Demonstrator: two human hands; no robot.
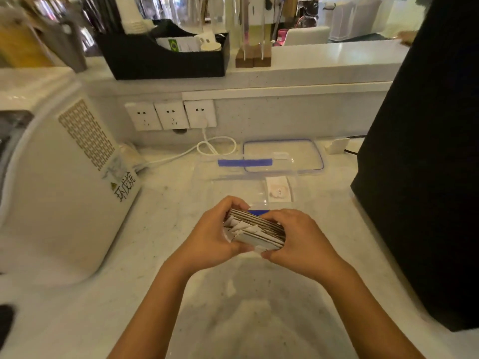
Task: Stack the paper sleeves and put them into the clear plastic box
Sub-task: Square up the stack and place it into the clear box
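A stack of flattened paper sleeves (255,230), white and brown-edged, is pressed between both hands above the marble counter. My left hand (207,234) grips its left end and my right hand (298,239) clasps its right end. Just beyond the hands stands the clear plastic box (233,189) with blue clips, open at the top, with a single white packet (278,190) inside at its right. The box's clear lid (283,154) with a blue seal lies flat behind it.
A white appliance (59,182) stands at the left. A tall black machine (425,161) fills the right side. Wall sockets (171,115) and a looped white cable (215,147) sit behind the box. A black organiser (160,58) rests on the raised ledge.
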